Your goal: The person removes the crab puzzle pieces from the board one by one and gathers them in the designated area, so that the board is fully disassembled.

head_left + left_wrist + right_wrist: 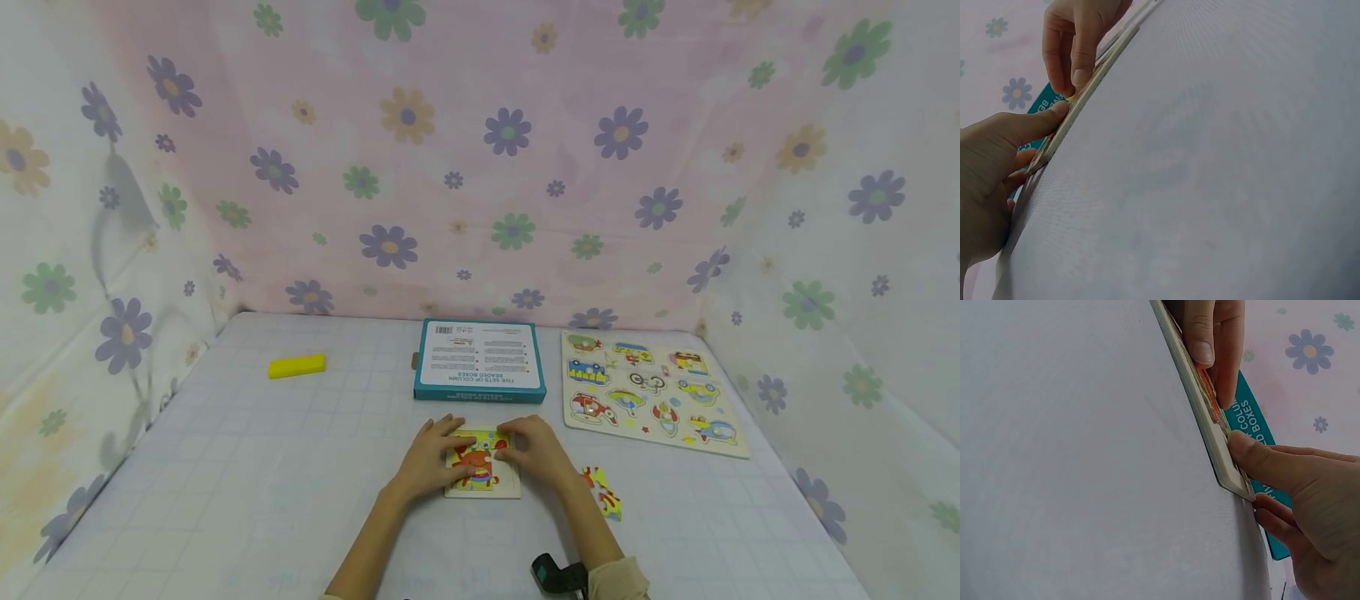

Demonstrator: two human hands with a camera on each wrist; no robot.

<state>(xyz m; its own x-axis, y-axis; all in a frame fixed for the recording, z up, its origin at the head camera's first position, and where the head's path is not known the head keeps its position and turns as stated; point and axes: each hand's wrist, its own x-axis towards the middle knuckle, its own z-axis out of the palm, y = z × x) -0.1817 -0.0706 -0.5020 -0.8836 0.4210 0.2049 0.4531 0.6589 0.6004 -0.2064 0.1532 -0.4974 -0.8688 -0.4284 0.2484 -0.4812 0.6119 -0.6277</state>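
A small wooden jigsaw board (507, 485) lies on the table in front of me, with a red crab picture (478, 462) partly assembled on yellow. My left hand (422, 463) holds the board at its left side, thumb and index finger over the fitted pieces. At the upper right, the thumb and index finger of my right hand (546, 457) pinch a puzzle piece (501, 445) with a red claw, against the board; the fingers hide part of it. In the right wrist view, the other right fingers touch the board's edge. Loose puzzle pieces (602, 493) lie beside my right forearm.
Behind the board lies a teal and white box (480, 358). A wooden vehicle puzzle board (637, 433) is at the right, and a yellow block (297, 366) at the left. A black object (557, 575) sits by my right sleeve. Flowered cloth walls surround the table.
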